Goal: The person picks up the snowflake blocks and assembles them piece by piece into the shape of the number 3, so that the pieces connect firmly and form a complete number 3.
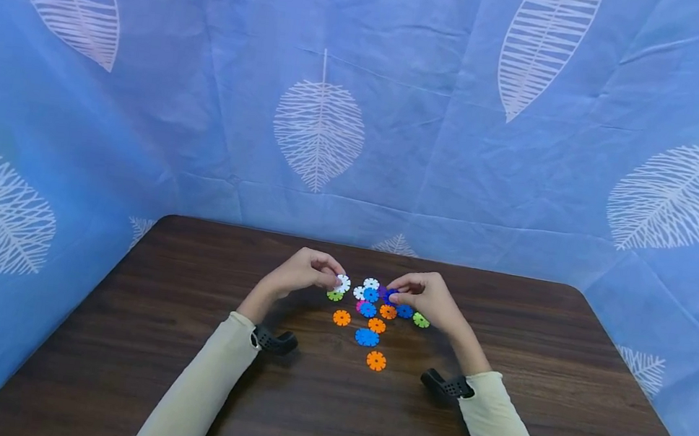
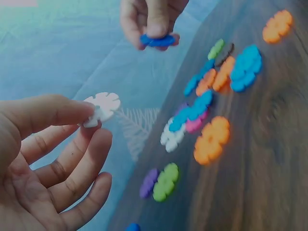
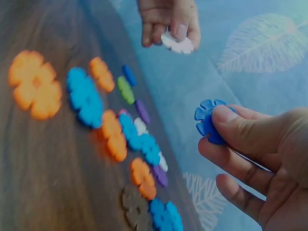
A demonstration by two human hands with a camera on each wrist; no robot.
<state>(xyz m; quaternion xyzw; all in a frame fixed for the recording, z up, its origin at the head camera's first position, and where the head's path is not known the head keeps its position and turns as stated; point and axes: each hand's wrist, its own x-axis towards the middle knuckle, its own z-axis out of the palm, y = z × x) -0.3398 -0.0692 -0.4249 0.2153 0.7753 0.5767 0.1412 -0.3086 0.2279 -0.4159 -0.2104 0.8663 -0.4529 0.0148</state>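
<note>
My left hand (image 1: pixel 306 271) pinches a white notched plastic disc (image 2: pixel 107 105), a snowflake-style linking piece, between thumb and fingertips. Opposite it, my right hand (image 1: pixel 431 302) grips a dark blue disc (image 3: pixel 208 121) of the same kind, its thumb flat on the face. The two hands are apart, both raised over the far part of the table. Between and below them lie loose discs: an orange one (image 1: pixel 341 317), overlapping light blue ones (image 1: pixel 367 337), and another orange one (image 1: pixel 375 361) closest to me. A green disc (image 2: pixel 166 182) lies beside a purple one (image 2: pixel 149 183), below the left hand.
The dark wooden table (image 1: pixel 324 426) ends a little beyond the hands. Behind it hangs a blue cloth (image 1: pixel 411 145) with white leaf prints. Another green disc (image 1: pixel 420 320) lies under the right hand. Each wrist wears a black band (image 1: pixel 277 342) with a protruding part.
</note>
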